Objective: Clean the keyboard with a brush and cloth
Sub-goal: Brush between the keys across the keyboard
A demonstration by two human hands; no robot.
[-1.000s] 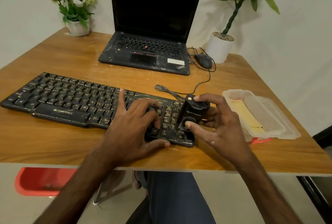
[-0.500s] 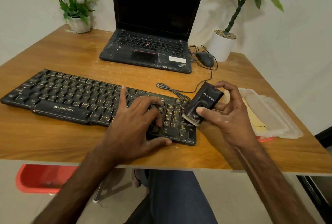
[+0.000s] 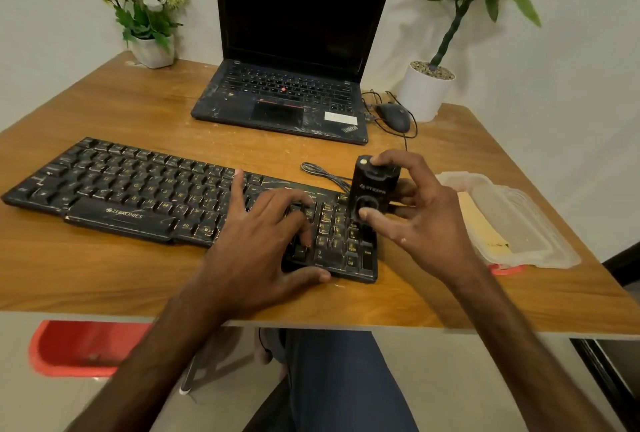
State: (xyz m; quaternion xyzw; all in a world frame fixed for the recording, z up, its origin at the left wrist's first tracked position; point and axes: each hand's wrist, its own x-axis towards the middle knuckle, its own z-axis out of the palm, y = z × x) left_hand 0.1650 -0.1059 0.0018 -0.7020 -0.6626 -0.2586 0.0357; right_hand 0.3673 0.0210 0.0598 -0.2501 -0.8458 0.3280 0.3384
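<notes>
Wooden table (image 3: pixel 104 275) fills the frame, with a white pot of flowers (image 3: pixel 150 50) in the upper left corner. At centre left lies the black keyboard (image 3: pixel 138 196), running to the middle, and behind it at top centre a laptop (image 3: pixel 294 92) stands open with a dark screen. My left hand (image 3: pixel 263 234) rests spread on the keyboard's right part, fingers loose on the keys, thumb against its front edge. Just right of it, my right hand (image 3: pixel 426 220) grips a small black cleaning tool (image 3: pixel 372 189) upright over the number pad, thumb on its round front button. At far right a clear plastic container (image 3: pixel 533 244) holds a yellow cloth (image 3: pixel 476 220).
</notes>
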